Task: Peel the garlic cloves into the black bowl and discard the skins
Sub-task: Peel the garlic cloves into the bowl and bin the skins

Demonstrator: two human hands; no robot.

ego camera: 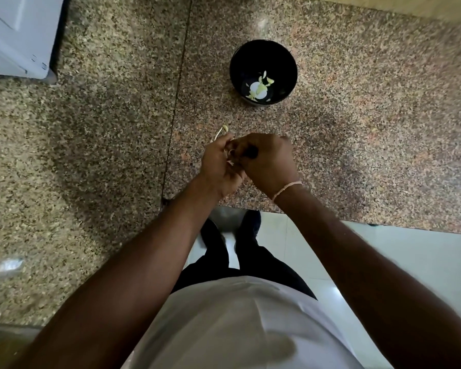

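Both hands' curled fingers (230,151) around garlic (230,162)

A speckled granite counter (357,107) runs across the room, a dark seam (180,75) cutting through it. A white appliance (16,33) sits at its far left corner. Below the counter edge lies pale tiled floor (397,257).

Bare speckled counter (357,115) lies open on every side of the black bowl (263,71). Nearer than the bowl, a pale skin scrap (221,131) lies on the stone; a white appliance (19,35) stands far left of it.
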